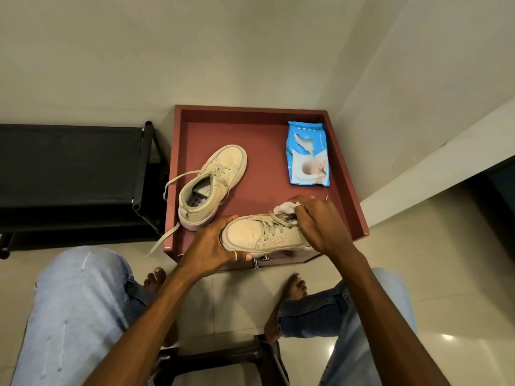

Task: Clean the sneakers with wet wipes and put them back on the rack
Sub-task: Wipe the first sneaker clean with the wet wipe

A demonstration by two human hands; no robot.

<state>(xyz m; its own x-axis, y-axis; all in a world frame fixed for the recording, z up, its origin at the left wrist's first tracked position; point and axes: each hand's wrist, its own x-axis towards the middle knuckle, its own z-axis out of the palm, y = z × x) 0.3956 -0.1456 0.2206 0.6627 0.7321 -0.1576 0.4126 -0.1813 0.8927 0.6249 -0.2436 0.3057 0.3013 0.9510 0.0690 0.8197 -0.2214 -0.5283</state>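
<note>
Seen from above by a seated person in pale blue jeans (78, 307), a reddish-brown cabinet top (262, 162) with a raised rim stands against a light wall. At its near edge, a beige sneaker (256, 236) lies with its toe pointing left. The left hand (211, 246) wraps around that toe, fingers curled over the top and thumb under the sole. The right hand (320, 221) clutches a crumpled white wet wipe (284, 208) and presses it against the laces near the shoe's opening. The second beige sneaker (214, 182) stands upright farther back on the left, apart from both hands, one loose lace trailing over the rim. A blue pack of wipes (308, 156) lies flat at the far right. A black shoe rack (69, 162) stands just left of the cabinet. Two bare feet (295, 285) rest on the tiled floor below.
</note>
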